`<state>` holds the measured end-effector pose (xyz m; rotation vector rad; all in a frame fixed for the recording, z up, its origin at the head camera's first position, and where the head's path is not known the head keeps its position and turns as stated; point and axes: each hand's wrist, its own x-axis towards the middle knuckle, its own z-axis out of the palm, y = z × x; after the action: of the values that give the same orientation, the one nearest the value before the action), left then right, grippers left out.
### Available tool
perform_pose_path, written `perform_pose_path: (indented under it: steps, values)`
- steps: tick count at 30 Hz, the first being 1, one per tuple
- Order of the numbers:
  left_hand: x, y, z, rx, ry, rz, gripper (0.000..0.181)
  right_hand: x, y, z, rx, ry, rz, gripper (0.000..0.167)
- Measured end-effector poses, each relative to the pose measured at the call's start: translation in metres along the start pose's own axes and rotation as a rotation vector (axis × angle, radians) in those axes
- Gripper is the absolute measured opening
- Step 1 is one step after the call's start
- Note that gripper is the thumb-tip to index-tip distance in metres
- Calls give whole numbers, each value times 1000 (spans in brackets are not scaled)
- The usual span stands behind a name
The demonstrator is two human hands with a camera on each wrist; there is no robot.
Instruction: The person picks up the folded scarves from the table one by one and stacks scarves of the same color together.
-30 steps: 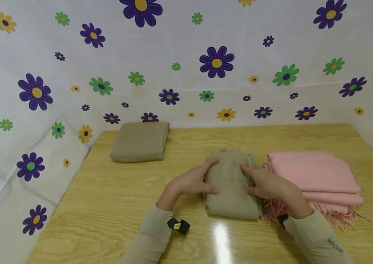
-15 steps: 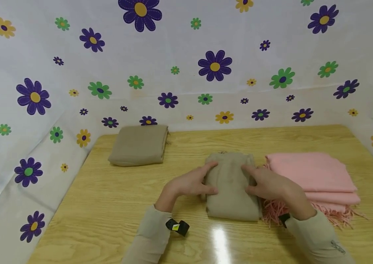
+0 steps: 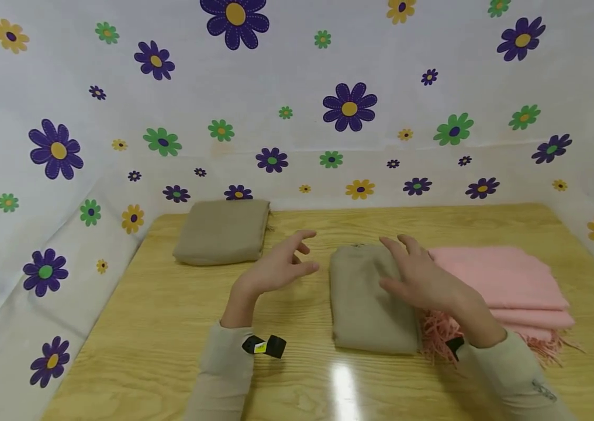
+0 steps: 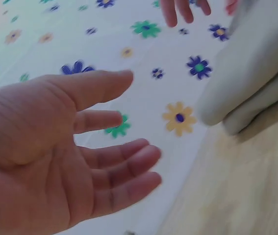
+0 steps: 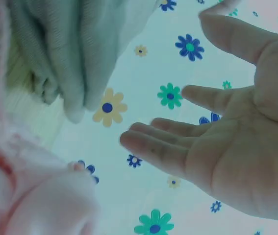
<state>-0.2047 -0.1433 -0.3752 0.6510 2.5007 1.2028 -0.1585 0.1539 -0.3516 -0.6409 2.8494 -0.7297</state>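
A folded beige-grey fringed cloth [image 3: 368,310], perhaps a scarf, lies on the table in front of me. To its left my left hand [image 3: 276,266] hovers apart from it, fingers relaxed and holding nothing. My right hand [image 3: 425,278] is raised over the cloth's right edge with loose, spread fingers. In the left wrist view the layered edge of the cloth [image 4: 256,73] shows beyond my left hand [image 4: 55,152]. The right wrist view has my right hand [image 5: 237,127] bare of any object, with the cloth [image 5: 75,49] at upper left.
A folded pink fringed cloth [image 3: 502,278] lies just right of the beige-grey one. Another folded beige cloth [image 3: 223,231] sits at the back left of the wooden table [image 3: 160,333]. A white flower-print sheet [image 3: 276,64] hangs behind and along the sides.
Both hands have let go of the beige-grey cloth and lifted. The left hand moved away to the left, while the right hand rose slightly. The cloth stays about where it was.
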Motion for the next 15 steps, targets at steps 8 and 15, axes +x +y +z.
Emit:
perform_pose_path:
  steps: [8, 15]
  values:
    - [-13, -10, -26, -117, 305, -13, 57, 18, -17, -3, 99, 4, -23, 75]
    - [-13, -29, -38, -206, 596, -191, 55, 44, -24, 2, 202, -16, -55, 75]
